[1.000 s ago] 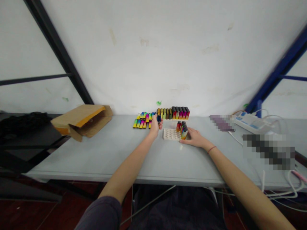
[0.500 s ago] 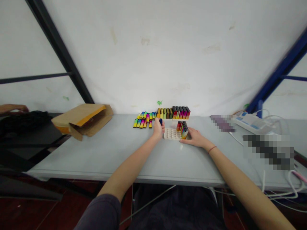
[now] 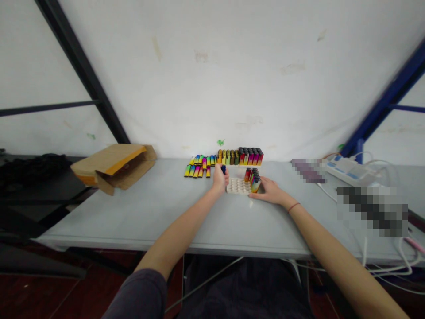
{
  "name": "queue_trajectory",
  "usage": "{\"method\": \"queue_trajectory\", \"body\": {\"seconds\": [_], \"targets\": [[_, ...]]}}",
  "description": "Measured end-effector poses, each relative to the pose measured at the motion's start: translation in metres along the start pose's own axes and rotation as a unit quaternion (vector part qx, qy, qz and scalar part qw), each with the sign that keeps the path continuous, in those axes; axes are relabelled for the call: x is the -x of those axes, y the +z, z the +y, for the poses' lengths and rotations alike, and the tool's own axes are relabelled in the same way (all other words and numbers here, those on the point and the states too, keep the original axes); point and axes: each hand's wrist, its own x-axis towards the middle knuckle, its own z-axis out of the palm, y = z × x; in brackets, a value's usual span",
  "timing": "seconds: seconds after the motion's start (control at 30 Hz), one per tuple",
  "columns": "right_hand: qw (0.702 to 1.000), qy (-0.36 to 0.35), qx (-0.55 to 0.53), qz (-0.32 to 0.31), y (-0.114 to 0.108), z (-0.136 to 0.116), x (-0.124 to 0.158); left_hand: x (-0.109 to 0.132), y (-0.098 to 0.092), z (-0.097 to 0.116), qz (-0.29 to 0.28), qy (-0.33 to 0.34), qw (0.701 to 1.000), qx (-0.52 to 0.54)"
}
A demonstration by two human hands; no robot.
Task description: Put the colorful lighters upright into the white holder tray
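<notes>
Along the grey tabletop (image 3: 149, 217), a torn kraft-paper mailer (image 3: 114, 166), a white power strip (image 3: 348, 170) and ranks of glossy lighters (image 3: 239, 156). Moulded white tray (image 3: 237, 186) with round sockets, upright lighters (image 3: 252, 179) clustered at its far corner. Left hand (image 3: 219, 180) closed on a dark-topped lighter (image 3: 223, 169); right hand (image 3: 270, 192) half open, fingers against that cluster.

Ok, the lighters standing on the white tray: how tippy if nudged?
The lighters look tall and narrow on the white tray, so they probably tip easily. Standing close together, one falling would likely knock others. Their glossy sides look slippery, though the tray's round holes may steady them.
</notes>
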Motion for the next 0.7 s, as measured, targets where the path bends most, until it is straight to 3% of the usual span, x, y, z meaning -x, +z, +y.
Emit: {"method": "queue_trajectory", "body": {"seconds": [0.23,0.33,0.4,0.5,0.6,0.7], "targets": [[1.000,0.001,0.000,-0.005,-0.001,-0.002,0.000,-0.002,0.001,-0.003,-0.039,0.018,0.999,-0.012],[1.000,-0.002,-0.003,-0.003,0.000,-0.001,-0.001,-0.004,0.003,-0.010,-0.057,0.092,0.990,-0.086],[1.000,-0.003,-0.004,0.001,0.001,0.000,-0.001,-0.004,0.003,-0.016,-0.078,0.178,0.968,-0.160],[1.000,-0.001,-0.003,0.007,0.003,0.002,0.000,-0.005,0.002,-0.024,-0.114,0.293,0.911,-0.268],[1.000,0.002,-0.002,0.002,0.003,0.002,0.000,-0.008,0.000,-0.029,-0.151,0.340,0.866,-0.335],[1.000,0.001,-0.001,0.001,0.003,0.003,0.000,-0.011,-0.003,-0.033,-0.198,0.346,0.845,-0.356]]}}
